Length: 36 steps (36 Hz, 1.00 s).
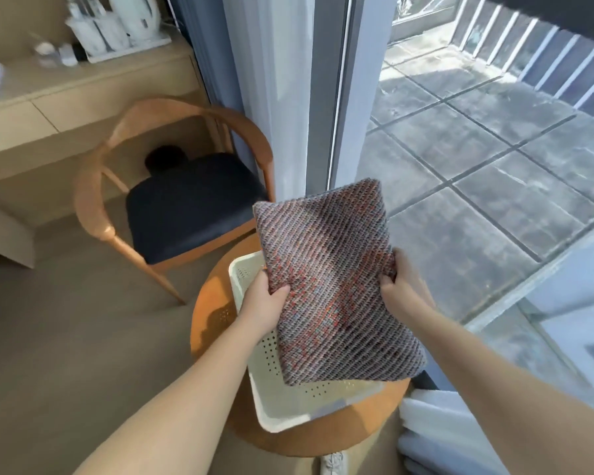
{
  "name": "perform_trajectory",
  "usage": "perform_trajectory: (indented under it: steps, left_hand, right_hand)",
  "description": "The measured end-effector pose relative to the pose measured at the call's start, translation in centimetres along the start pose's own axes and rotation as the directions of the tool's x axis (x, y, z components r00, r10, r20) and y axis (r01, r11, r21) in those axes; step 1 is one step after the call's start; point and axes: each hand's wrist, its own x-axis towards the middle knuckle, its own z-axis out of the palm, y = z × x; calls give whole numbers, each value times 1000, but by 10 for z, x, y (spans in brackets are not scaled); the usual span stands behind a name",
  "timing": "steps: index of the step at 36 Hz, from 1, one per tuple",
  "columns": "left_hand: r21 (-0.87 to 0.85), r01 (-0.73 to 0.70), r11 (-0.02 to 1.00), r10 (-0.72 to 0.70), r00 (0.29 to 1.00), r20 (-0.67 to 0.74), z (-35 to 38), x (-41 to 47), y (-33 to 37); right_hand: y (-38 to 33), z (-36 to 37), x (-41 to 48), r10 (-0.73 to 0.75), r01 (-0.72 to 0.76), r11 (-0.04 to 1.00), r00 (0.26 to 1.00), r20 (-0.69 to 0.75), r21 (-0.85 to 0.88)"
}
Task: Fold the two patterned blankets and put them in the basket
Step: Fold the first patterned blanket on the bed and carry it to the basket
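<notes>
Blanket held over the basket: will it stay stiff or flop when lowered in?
Probably floppy: the blanket bunches where the right hand grips it. It likely holds its fold only with support on both sides; the left hand grips the other edge. The coarse knit looks grippy, so slipping seems unlikely.

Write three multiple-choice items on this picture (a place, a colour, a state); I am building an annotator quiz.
1. Where does the basket stand? A on the round wooden table; B on a bed; C on a shelf.
2. What colour is the basket? A green; B cream-white; C black.
3. What state is the patterned blanket in? A spread flat; B crumpled in the basket; C folded and held up.
Key: 1 A, the table's rim shows around the basket. 2 B, its perforated walls are cream-white. 3 C, the left hand and right hand grip its folded sides above the basket.
</notes>
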Motion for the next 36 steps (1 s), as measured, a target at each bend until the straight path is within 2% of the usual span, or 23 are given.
perform_trajectory:
  steps: [8,16,19,21,23,25,28,31,36]
  left_hand:
    - [23,246,969,-244,966,-81,6,7,-79]
    - [52,287,956,-273,943,-192,8,17,-103]
    - [87,271,959,-250,948,-197,11,21,-108]
    - [169,236,957,-204,961,-189,16,19,-109]
    - [318,164,934,-98,972,-212,22,19,-112]
    - [498,74,864,34,978,-203,28,27,-114]
    - [677,-65,733,167,982,-86,38,53,-113]
    - [818,-109,565,184,983,3,48,83,-115]
    - [920,-12,392,97,995,-28,55,116,-141]
  right_hand:
    - [19,83,4,-18,15,1000,991,133,20]
    - [30,124,19,-17,18,1000,977,211,-1]
    - [33,133,25,-11,52,986,969,246,-161]
    - [39,139,25,-73,179,926,950,305,-334]
    - [43,144,22,-171,355,813,903,394,-461]
    - [42,149,27,-235,473,716,856,460,-513]
    - [33,160,45,-302,555,612,822,483,-563]
    - [23,178,68,-351,593,558,802,483,-581]
    - [26,212,98,-337,591,523,805,488,-614]
